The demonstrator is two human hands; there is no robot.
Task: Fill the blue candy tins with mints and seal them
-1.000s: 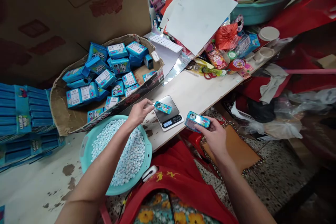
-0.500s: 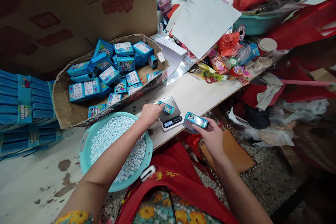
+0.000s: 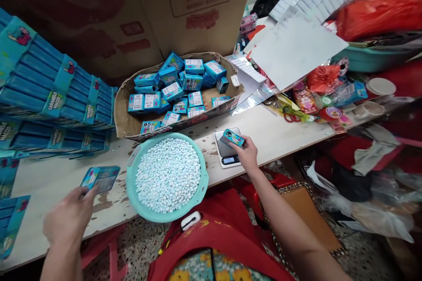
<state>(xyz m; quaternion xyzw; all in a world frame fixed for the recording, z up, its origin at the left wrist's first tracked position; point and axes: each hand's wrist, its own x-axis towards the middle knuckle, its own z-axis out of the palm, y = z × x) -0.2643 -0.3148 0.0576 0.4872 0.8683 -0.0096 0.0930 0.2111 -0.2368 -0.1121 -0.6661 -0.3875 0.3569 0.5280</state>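
My left hand (image 3: 70, 215), at the lower left, is closed on a small blue candy box (image 3: 107, 178) held over the table. The grip is mostly hidden behind my fist. My right hand (image 3: 247, 153) pinches another blue box (image 3: 233, 137) at the platform of a small digital scale (image 3: 231, 160); whether this box rests on the platform I cannot tell. Between my hands stands a turquoise basin (image 3: 132, 197) filled with pale blue and white candies (image 3: 168, 175).
Behind the basin lies a cut-down cardboard tray (image 3: 121, 116) of loose blue boxes (image 3: 171, 91). Banded blue packs (image 3: 52, 83) are stacked at left. Papers (image 3: 296, 50), red scissors (image 3: 292, 117) and packaging clutter the table's right side. A large carton (image 3: 148, 9) stands behind.
My left hand has moved from the scale to the far left with a box. My right hand has brought its box over the scale. The view has shifted left.
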